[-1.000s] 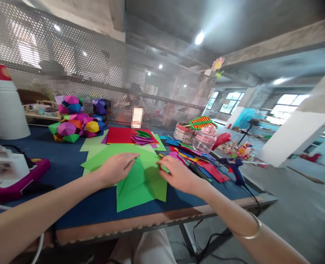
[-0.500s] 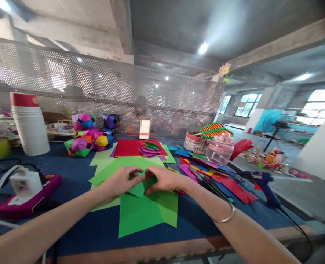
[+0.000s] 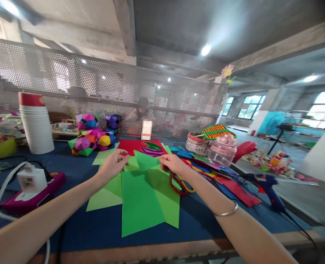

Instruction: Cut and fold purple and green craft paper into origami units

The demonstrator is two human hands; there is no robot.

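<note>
A small green paper piece (image 3: 145,160) is raised above the larger green sheets (image 3: 142,201). My right hand (image 3: 170,164) pinches its right corner between thumb and fingers. At the left of that piece, my left hand (image 3: 115,164) is held with curled but parted fingers and nothing between them. Red-handled scissors (image 3: 179,184) lie just below my right hand, partly under it. Red sheets (image 3: 129,146) with small folded purple and green pieces (image 3: 152,149) on top lie behind my hands.
Colored paper balls (image 3: 82,143) and stacked cups (image 3: 37,124) stand at the left, beside a purple power strip (image 3: 52,183). To the right are a clear bottle (image 3: 222,152), a basket (image 3: 197,143), paper strips and a blue glue gun (image 3: 271,190).
My hands have moved apart, and my left hand is off the green piece. The piece now shows spread out, held at its right corner. More of the scissors is visible.
</note>
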